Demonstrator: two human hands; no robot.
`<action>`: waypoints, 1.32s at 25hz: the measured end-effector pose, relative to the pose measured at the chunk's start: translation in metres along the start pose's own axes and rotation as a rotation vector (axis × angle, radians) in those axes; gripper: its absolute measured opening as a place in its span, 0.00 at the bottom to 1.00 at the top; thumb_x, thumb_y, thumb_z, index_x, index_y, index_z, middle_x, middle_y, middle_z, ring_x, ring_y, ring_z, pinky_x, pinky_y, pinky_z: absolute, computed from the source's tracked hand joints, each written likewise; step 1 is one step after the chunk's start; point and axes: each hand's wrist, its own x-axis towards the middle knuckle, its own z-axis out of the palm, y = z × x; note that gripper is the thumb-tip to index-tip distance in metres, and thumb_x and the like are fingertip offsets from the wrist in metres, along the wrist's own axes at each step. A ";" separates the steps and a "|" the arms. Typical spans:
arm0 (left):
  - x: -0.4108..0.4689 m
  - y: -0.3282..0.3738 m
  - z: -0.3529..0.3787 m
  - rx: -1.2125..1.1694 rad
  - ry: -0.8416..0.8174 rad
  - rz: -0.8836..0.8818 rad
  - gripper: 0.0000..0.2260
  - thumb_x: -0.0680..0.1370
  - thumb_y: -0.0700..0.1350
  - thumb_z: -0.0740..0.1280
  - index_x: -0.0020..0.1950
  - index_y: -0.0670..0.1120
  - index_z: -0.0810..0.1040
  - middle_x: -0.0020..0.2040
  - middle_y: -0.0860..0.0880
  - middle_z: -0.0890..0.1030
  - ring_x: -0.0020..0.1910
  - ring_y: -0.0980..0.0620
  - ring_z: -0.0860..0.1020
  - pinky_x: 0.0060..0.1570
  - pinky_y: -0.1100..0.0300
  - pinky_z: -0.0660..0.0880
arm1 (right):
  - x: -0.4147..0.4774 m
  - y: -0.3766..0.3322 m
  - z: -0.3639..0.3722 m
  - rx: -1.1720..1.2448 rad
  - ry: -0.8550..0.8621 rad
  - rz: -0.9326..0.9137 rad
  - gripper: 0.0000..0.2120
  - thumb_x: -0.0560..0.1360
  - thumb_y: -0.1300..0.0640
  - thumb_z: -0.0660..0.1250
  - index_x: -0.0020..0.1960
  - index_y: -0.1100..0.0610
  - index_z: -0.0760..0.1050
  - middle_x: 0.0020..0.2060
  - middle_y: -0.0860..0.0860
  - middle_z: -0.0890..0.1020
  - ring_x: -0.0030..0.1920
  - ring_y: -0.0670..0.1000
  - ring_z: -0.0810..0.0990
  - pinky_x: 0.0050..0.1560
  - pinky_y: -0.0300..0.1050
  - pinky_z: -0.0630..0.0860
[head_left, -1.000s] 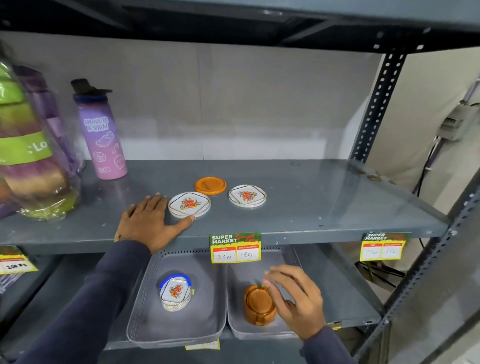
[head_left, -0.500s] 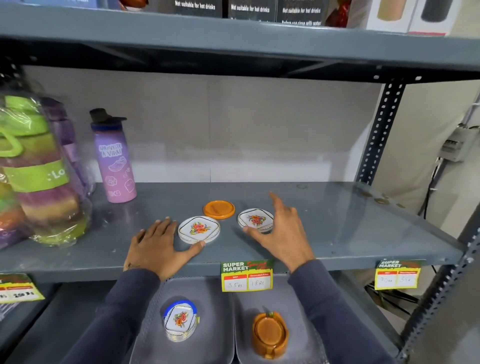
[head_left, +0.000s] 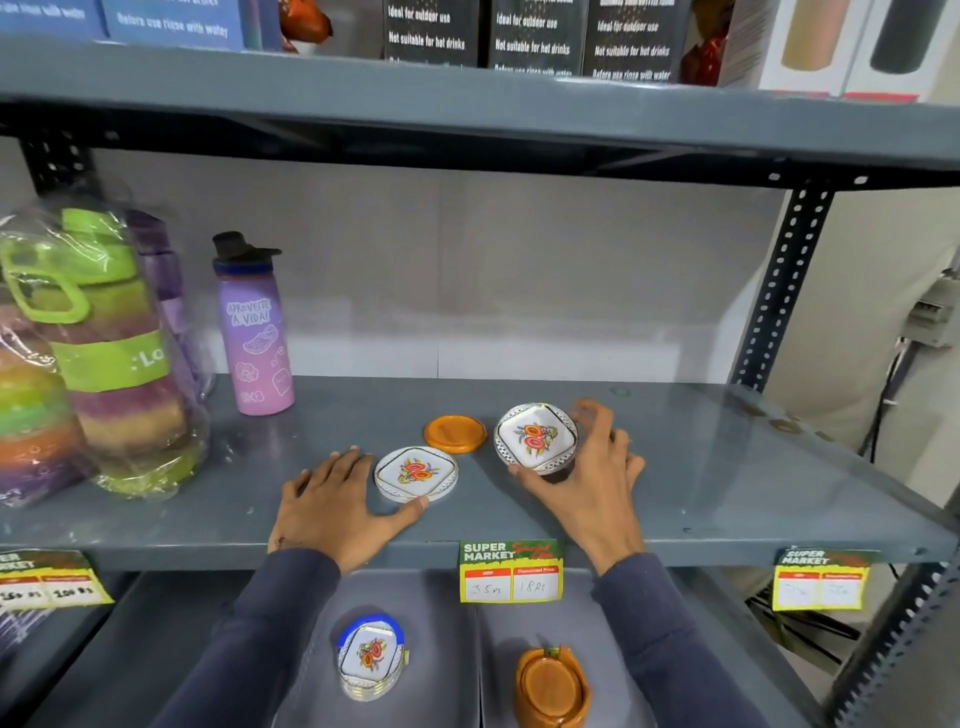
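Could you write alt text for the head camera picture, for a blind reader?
A person's right hand grips a tilted floral coaster at a grey metal shelf, while the left hand rests flat beside a second floral coaster, thumb at its rim. An orange coaster lies between them; a purple bottle stands back left.

Lid (head_left: 455, 434) btwn L coaster (head_left: 415, 474) & R coaster (head_left: 535, 439), bottle (head_left: 254, 332) rear L

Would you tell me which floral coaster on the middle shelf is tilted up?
The right floral coaster, in the right hand; the left coaster lies flat.
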 end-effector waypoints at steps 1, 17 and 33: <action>0.000 0.000 0.000 -0.001 -0.005 -0.002 0.47 0.65 0.81 0.47 0.77 0.55 0.59 0.80 0.56 0.57 0.78 0.54 0.53 0.74 0.50 0.52 | -0.005 -0.008 -0.008 0.037 0.051 -0.037 0.43 0.61 0.40 0.82 0.66 0.48 0.62 0.60 0.46 0.74 0.63 0.54 0.70 0.58 0.45 0.56; -0.006 0.007 -0.010 0.024 -0.072 0.006 0.58 0.57 0.83 0.37 0.80 0.52 0.53 0.81 0.53 0.53 0.79 0.53 0.49 0.76 0.51 0.48 | -0.072 -0.109 -0.104 0.344 0.265 -0.412 0.42 0.59 0.40 0.82 0.63 0.41 0.59 0.65 0.49 0.78 0.60 0.53 0.79 0.56 0.61 0.73; 0.000 0.002 -0.002 0.001 -0.027 -0.007 0.48 0.64 0.80 0.51 0.76 0.52 0.62 0.79 0.52 0.60 0.78 0.52 0.56 0.74 0.48 0.53 | -0.193 0.038 0.162 -0.078 -0.665 -0.217 0.31 0.65 0.25 0.68 0.60 0.42 0.77 0.62 0.39 0.80 0.57 0.47 0.72 0.52 0.46 0.64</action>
